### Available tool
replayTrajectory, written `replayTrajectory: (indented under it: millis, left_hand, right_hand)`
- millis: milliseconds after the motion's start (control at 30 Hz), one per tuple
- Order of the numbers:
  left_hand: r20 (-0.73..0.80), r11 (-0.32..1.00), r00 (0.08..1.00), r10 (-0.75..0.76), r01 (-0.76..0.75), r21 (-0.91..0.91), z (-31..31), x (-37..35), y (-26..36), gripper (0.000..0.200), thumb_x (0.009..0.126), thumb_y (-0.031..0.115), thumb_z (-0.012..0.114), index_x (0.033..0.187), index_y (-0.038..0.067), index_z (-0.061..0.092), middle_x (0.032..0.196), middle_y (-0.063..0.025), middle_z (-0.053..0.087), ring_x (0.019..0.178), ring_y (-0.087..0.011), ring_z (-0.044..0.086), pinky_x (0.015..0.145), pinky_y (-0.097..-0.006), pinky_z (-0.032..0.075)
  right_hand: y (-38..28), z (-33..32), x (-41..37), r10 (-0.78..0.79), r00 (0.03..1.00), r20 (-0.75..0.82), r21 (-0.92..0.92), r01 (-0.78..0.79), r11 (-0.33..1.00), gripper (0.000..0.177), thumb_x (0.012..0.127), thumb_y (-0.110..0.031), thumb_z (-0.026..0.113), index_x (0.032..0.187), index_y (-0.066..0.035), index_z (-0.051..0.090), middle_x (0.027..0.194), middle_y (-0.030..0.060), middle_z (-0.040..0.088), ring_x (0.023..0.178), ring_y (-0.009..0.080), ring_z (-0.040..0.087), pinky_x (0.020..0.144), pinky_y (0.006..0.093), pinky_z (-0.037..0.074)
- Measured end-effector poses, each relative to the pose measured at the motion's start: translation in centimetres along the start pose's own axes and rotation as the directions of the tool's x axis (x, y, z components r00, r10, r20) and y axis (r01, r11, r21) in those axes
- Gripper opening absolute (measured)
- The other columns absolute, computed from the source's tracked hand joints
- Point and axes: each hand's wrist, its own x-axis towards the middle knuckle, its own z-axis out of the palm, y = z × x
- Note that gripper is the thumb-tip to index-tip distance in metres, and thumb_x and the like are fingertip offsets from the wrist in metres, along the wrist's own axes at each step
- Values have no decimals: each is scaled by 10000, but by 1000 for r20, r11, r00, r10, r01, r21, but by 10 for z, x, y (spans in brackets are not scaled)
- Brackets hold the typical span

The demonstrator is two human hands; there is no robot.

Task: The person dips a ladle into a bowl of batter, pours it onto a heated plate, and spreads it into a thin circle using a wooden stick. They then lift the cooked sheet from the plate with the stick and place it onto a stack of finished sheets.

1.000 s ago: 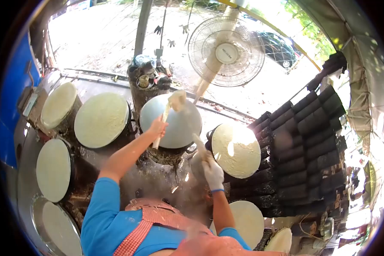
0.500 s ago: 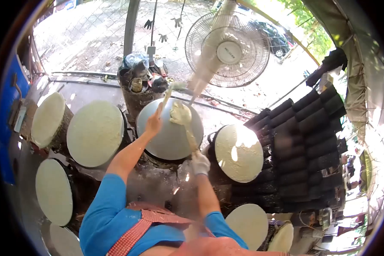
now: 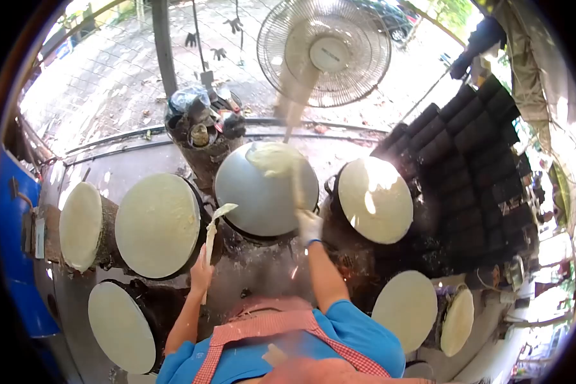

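Observation:
My left hand (image 3: pixel 201 275) is closed around a thin wooden spatula (image 3: pixel 210 240), its hooked tip coated in pale batter, held left of the middle griddle and in front of my body. My right hand (image 3: pixel 310 225), in a whitish glove, grips the handle of a wooden spreader (image 3: pixel 297 185), blurred by motion. Its head is at the far part of the round grey griddle (image 3: pixel 262 201), where pale batter (image 3: pixel 274 159) lies in a smeared patch. The blur hides the exact shape of the spreader's head.
Around me stand several round griddles covered with pale sheets, among them one griddle (image 3: pixel 157 225) on the left and another griddle (image 3: pixel 375 200) on the right. Behind are a cluttered barrel (image 3: pixel 205 150) and a large fan (image 3: pixel 326 54). Dark stacked tiles (image 3: pixel 467 173) rise at the right.
My left hand has drawn the spatula back from above the middle griddle toward my body's left. My right hand has swept the spreader across, and batter now shows on the griddle. The view has shifted.

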Motion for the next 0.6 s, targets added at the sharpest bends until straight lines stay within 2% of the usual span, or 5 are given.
replayTrajectory:
  millis: [167, 267, 467, 500, 600]
  left_hand:
    - [-46, 998, 998, 47, -45, 39, 2, -7, -4, 701, 734, 42, 486, 1405, 140, 311, 1258, -208, 490, 1000, -403, 546, 813, -404, 459]
    - [-64, 997, 997, 47, -43, 63, -3, -1, -5, 712, 726, 23, 483, 1407, 144, 319, 1232, -193, 521, 935, -364, 580, 779, -377, 470]
    - [-32, 997, 996, -80, 80, 3, 13, -5, -9, 728, 716, 18, 479, 1413, 137, 304, 1089, -154, 527, 711, -286, 496, 606, -364, 435]
    - [3, 990, 990, -139, 139, 16, 11, -9, -3, 722, 722, 38, 481, 1414, 115, 286, 1214, -165, 480, 874, -343, 512, 715, -391, 446]
    - [-42, 985, 996, -76, 82, 154, 11, -13, 14, 715, 734, 67, 478, 1415, 88, 259, 1369, -180, 402, 1113, -391, 493, 883, -413, 432]
  right_hand:
    - [-86, 21, -32, -114, 974, 195, -523, 201, 828, 299, 771, -181, 639, 1002, 6, 670, 801, 128, 681, 758, 160, 626, 710, 280, 481]
    - [-21, -30, 5, 115, 981, 154, 128, -135, 983, 280, 819, -150, 593, 1047, -4, 659, 826, 109, 689, 713, 174, 640, 658, 252, 490]
    - [-61, 23, -20, 87, 937, 339, -106, -54, 993, 316, 776, -138, 695, 1037, 35, 659, 853, 35, 667, 777, 115, 577, 689, 230, 449]
    - [-45, 1, 2, -15, 925, 379, -133, 71, 989, 286, 786, -132, 679, 1027, 21, 670, 787, 27, 658, 653, 104, 561, 580, 238, 443]
    - [-35, -47, 38, 235, 938, 254, 116, -271, 956, 278, 783, -167, 679, 1005, 2, 679, 699, 34, 630, 479, 81, 476, 385, 245, 333]
